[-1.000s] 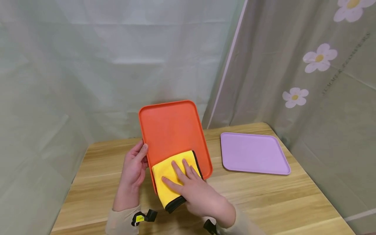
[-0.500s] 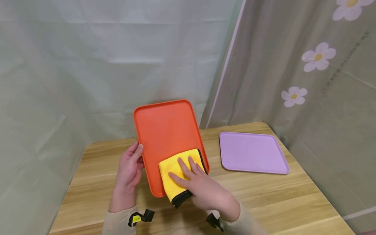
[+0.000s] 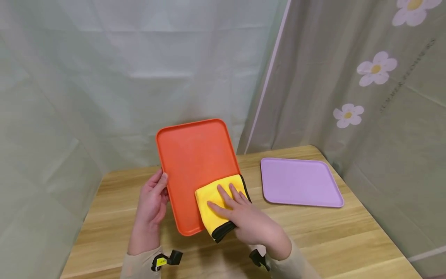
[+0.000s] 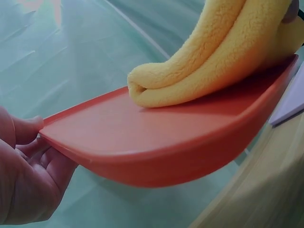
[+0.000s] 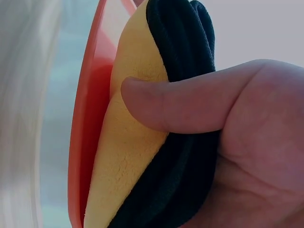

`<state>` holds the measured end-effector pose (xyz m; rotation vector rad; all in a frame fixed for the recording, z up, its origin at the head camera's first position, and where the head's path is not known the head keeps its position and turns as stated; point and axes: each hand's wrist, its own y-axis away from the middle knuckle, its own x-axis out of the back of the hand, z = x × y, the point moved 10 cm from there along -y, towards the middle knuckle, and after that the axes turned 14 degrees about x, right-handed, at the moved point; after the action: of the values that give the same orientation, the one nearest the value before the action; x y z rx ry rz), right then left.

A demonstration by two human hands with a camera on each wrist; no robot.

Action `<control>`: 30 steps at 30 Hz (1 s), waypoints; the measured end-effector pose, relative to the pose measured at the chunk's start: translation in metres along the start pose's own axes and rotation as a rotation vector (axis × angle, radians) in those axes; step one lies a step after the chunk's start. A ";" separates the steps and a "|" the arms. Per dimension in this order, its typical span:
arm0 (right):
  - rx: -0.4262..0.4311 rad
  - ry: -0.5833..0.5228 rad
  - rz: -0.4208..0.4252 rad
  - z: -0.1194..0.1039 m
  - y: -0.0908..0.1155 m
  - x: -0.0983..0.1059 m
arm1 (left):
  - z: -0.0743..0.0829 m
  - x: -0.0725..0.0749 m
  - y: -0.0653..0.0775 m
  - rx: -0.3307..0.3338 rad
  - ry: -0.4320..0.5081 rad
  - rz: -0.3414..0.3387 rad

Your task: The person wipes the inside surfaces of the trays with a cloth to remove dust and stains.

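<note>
Left hand [image 3: 151, 199] pinches the orange tray [image 3: 195, 155] by one edge; right hand [image 3: 251, 223] grips cloth [image 3: 209, 193]; hard pressing could twist that pinch loose.

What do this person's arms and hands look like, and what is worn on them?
The left hand and the right hand are bare. The sleeves are light beige. Each arm carries a black wrist device; the left one has a yellow label, its print too small to read.
</note>
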<state>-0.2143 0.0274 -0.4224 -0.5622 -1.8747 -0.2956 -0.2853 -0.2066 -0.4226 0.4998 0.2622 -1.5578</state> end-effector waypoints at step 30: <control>0.021 0.051 -0.086 -0.026 -0.011 -0.027 | -0.016 -0.003 -0.004 0.068 -0.003 0.073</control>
<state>-0.1915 -0.0002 -0.4374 -0.4560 -1.8531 -0.3433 -0.2873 -0.1967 -0.4357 0.5545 0.1871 -1.5001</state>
